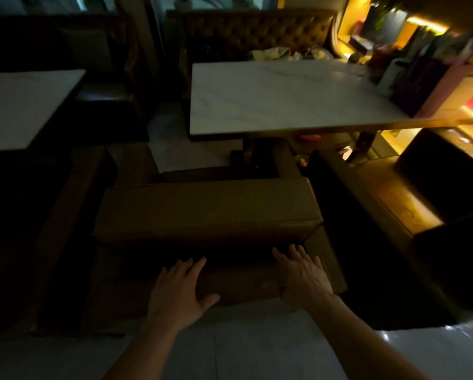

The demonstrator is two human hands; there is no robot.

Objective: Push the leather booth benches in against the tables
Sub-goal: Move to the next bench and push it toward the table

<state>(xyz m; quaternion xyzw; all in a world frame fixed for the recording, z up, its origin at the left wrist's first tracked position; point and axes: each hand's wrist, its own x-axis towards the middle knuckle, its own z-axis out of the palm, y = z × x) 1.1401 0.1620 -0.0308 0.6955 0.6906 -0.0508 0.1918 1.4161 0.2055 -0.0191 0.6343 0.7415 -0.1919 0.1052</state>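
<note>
A brown leather booth bench (208, 207) stands in front of me, its seat facing a white marble table (279, 97). A strip of floor shows between the bench's seat and the table's edge. My left hand (179, 289) lies flat on the top of the bench's backrest, fingers spread. My right hand (301, 275) rests flat on the same backrest edge, further right, fingers spread as well. Neither hand holds anything. A tufted leather bench (257, 34) stands on the table's far side.
A second white table (24, 105) stands at the left with dark benches around it. Another bench (380, 198) sits close on the right. Bags and boxes (421, 75) crowd the right end of the table. Pale tiled floor (257, 344) lies under me.
</note>
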